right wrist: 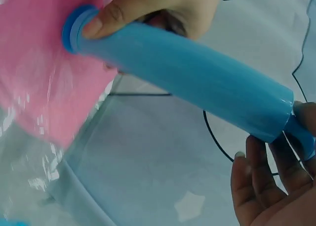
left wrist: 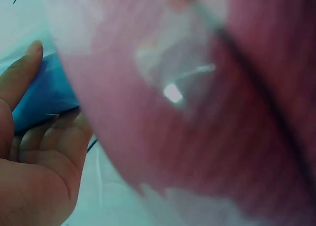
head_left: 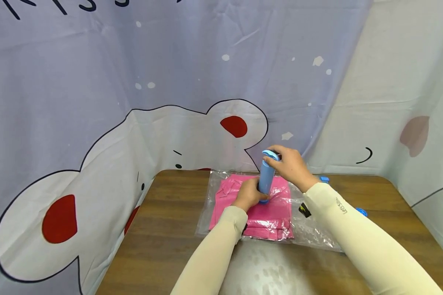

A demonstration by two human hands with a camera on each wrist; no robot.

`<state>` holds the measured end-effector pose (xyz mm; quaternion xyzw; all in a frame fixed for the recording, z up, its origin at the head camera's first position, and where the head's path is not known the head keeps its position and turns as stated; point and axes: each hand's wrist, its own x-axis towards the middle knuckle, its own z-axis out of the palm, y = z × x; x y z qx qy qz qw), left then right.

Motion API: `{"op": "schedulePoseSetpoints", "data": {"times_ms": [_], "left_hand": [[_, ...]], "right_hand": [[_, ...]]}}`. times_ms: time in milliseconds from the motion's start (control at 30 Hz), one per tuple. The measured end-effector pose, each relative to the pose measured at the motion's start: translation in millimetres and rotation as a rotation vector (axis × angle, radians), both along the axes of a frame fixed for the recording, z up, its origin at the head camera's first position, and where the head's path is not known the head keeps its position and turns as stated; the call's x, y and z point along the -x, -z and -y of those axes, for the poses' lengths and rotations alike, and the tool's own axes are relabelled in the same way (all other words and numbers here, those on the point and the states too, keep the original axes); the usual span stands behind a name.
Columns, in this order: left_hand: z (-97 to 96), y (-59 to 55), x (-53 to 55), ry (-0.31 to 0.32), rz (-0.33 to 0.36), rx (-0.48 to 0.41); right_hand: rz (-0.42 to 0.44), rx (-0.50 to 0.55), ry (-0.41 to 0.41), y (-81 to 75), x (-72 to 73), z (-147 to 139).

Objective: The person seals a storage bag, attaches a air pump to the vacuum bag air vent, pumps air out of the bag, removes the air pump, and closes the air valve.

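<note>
At twelve o'clock across the wooden table (head_left: 162, 213), we have pink fabric (head_left: 258, 215) inside a clear plastic bag (head_left: 313, 233), with what looks like a blue hand pump (head_left: 266, 178) standing over it, its foot just on the two o'clock side of the fabric's middle. Our left hand (head_left: 249, 193) comes in from seven o'clock and grasps the lower barrel, thumb near the flared rim; our right hand (head_left: 289, 164) comes in from four o'clock and pinches the handle (head_left: 271, 155) at the top. The barrel tips slightly toward one o'clock. We cannot tell whether its foot sits on a valve, since the contact is hidden.

To work well, we should let the left hand do the steadying, pressing the foot flat against the film, while the right moves only along the barrel's line. Pulling sideways toward two o'clock would likely lift one edge and leak air. Straightening the barrel first seems wise, and smooth, even strokes should suit the thin film better than jerks.
</note>
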<state>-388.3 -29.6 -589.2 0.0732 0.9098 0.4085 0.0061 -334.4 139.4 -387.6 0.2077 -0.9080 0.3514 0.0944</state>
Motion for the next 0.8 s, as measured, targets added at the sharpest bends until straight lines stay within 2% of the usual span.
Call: {"op": "schedulePoseSetpoints", "data": {"times_ms": [100, 267, 333, 500, 633, 700, 800], "left_hand": [[-1.9, -0.8, 1.5, 0.001, -0.039, 0.031], [-6.3, -37.0, -17.9, 0.011, -0.014, 0.000], [-6.9, -41.0, -19.4, 0.006, -0.033, 0.000], [-7.4, -9.7, 3.2, -0.014, -0.157, 0.089], [-9.4, 3.0, 12.0, -0.010, -0.186, 0.147], [-11.1, 6.6, 14.1, -0.022, -0.188, 0.174], [-13.1, 7.8, 14.6, -0.048, -0.178, 0.202]], "right_hand": [[-0.061, -0.079, 0.011, -6.4, 2.0, 1], [-0.053, -0.109, 0.034, -7.6, 2.5, 1], [-0.057, -0.110, 0.034, -9.0, 2.5, 1], [-0.076, -0.124, 0.009, -15.2, 1.5, 2], [-0.115, -0.157, -0.021, -25.0, -0.1, 2], [-0.127, -0.172, -0.027, -37.7, 0.1, 3], [-0.131, -0.174, -0.028, -69.4, 2.1, 4]]}}
